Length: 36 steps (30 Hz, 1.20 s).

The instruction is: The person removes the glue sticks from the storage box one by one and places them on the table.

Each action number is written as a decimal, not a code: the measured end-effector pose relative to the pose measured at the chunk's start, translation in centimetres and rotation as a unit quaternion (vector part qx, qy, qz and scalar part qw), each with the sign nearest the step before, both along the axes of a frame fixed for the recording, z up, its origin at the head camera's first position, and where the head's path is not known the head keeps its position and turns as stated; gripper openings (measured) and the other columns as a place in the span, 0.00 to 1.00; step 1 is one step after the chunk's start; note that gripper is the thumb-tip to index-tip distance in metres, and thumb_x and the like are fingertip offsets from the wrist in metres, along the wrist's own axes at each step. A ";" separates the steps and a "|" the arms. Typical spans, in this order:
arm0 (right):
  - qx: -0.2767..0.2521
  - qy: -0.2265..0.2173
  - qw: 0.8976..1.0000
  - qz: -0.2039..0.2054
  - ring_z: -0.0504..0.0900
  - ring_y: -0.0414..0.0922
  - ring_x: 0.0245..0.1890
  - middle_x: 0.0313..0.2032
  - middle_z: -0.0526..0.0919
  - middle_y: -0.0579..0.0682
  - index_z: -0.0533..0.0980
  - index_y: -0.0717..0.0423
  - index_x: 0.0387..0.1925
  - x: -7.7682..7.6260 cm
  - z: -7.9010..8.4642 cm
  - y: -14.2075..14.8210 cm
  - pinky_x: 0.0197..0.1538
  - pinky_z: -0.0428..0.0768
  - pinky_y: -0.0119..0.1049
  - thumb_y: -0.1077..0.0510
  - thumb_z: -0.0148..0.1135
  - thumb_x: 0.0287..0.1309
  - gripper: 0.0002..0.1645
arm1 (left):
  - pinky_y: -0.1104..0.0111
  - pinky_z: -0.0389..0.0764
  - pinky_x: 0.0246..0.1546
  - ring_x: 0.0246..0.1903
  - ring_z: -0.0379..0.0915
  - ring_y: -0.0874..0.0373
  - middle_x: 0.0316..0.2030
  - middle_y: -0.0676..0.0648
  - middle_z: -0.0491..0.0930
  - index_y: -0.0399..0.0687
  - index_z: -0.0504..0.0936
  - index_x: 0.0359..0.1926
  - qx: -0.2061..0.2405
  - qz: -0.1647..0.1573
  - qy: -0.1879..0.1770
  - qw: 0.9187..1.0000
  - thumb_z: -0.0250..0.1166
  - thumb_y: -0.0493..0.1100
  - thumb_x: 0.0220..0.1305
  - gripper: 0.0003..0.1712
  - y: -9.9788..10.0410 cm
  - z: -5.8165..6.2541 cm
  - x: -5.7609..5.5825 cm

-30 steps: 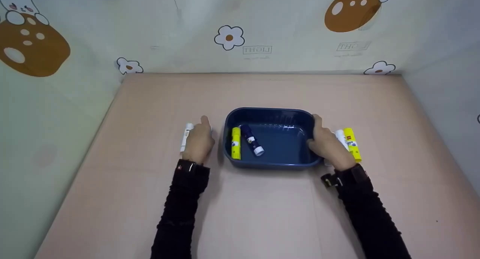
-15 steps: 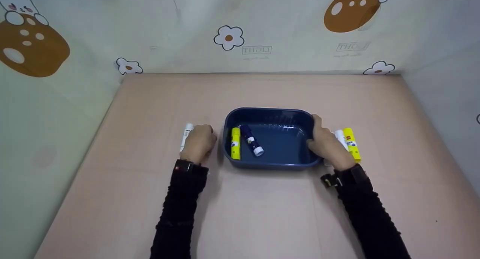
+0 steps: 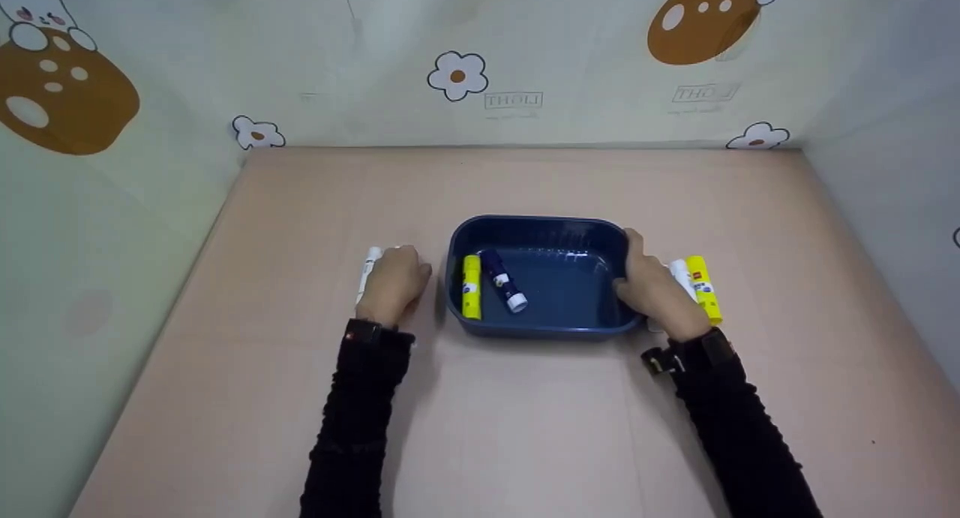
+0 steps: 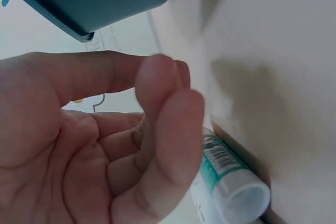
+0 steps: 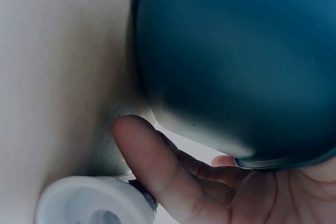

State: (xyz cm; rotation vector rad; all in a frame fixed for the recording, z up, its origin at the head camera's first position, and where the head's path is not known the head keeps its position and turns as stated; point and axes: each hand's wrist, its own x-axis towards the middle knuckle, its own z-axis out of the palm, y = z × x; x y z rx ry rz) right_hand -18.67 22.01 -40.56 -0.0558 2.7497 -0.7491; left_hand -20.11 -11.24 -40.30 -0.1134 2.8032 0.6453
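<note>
While its right end is held, the dark blue bin (image 3: 566,296) stands upright near the middle of the desk (image 3: 525,428), between the left hand (image 3: 394,284) and the right hand (image 3: 661,296). Inside, a yellow glue stick (image 3: 471,287) lies along the left wall; just beside it, a navy glue stick (image 3: 504,281) lies aslant, its white end toward the person.

The right hand grips the bin's right rim, thumb over the inner side, other fingers outside. Past it lie two further sticks side by side: a white tube (image 3: 682,276), partly covered by the hand, and a second yellow stick (image 3: 703,289). The right wrist view shows a hollow white end (image 5: 94,203) near one finger; contact cannot be told.

Left of the bin and apart from it, the left hand is curled in around nothing visible, fingertips close to the thumb. A white stick (image 3: 367,274) lies at its outer side, partly hidden. Beyond the fingers, the left wrist view shows a green-labelled tube (image 4: 223,163).

Dark sleeves (image 3: 349,420) cover both forearms. Behind the desk hangs a pale backdrop (image 3: 585,45) printed with flowers.
</note>
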 end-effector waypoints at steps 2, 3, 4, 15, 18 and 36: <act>0.001 0.000 1.000 -0.001 0.79 0.60 0.37 0.46 0.73 0.78 0.35 0.58 0.69 0.0 0.0 0.0 0.37 0.79 0.47 0.63 0.49 0.55 0.46 | 0.68 0.73 0.22 0.23 0.72 0.53 0.28 0.39 0.79 0.32 0.77 0.40 -0.003 -0.001 0.009 1.000 0.53 0.43 0.66 0.15 0.0 0.1 0.0; 0.002 0.000 1.000 -0.001 0.79 0.60 0.37 0.46 0.73 0.78 0.35 0.58 0.69 0.0 0.0 0.0 0.37 0.78 0.47 0.63 0.49 0.55 0.46 | 0.66 0.75 0.27 0.27 0.73 0.52 0.34 0.36 0.80 0.31 0.76 0.46 -0.004 -0.002 0.013 1.000 0.53 0.43 0.67 0.18 0.0 0.2 0.0; 0.001 -0.001 1.000 -0.002 0.78 0.60 0.38 0.47 0.73 0.77 0.35 0.58 0.69 0.0 0.0 0.0 0.37 0.78 0.47 0.63 0.49 0.55 0.46 | 0.64 0.77 0.32 0.31 0.74 0.50 0.40 0.35 0.80 0.31 0.73 0.52 -0.002 -0.002 0.018 1.000 0.53 0.43 0.67 0.20 0.0 0.3 0.0; 0.003 0.000 1.000 0.000 0.79 0.59 0.35 0.45 0.74 0.76 0.36 0.58 0.69 0.0 -0.1 -0.1 0.35 0.79 0.45 0.64 0.49 0.55 0.46 | 0.70 0.69 0.21 0.21 0.69 0.56 0.28 0.43 0.78 0.39 0.64 0.64 0.034 0.004 0.096 0.995 0.54 0.45 0.66 0.28 1.0 1.9 0.6; 0.015 0.007 1.000 0.005 0.79 0.60 0.36 0.45 0.74 0.77 0.36 0.60 0.68 0.0 -0.1 -0.1 0.39 0.78 0.49 0.64 0.49 0.55 0.46 | 0.72 0.64 0.17 0.17 0.64 0.59 0.20 0.48 0.71 0.40 0.64 0.64 0.042 -0.001 0.125 0.991 0.54 0.44 0.66 0.27 1.7 2.5 1.0; 0.010 -0.005 1.000 -0.001 0.79 0.60 0.37 0.46 0.73 0.77 0.35 0.59 0.69 -0.1 -0.1 -0.1 0.37 0.79 0.47 0.64 0.48 0.56 0.46 | 0.58 0.79 0.41 0.40 0.78 0.50 0.44 0.38 0.79 0.41 0.71 0.57 0.053 -0.119 0.178 0.975 0.60 0.43 0.62 0.23 7.1 1.8 3.1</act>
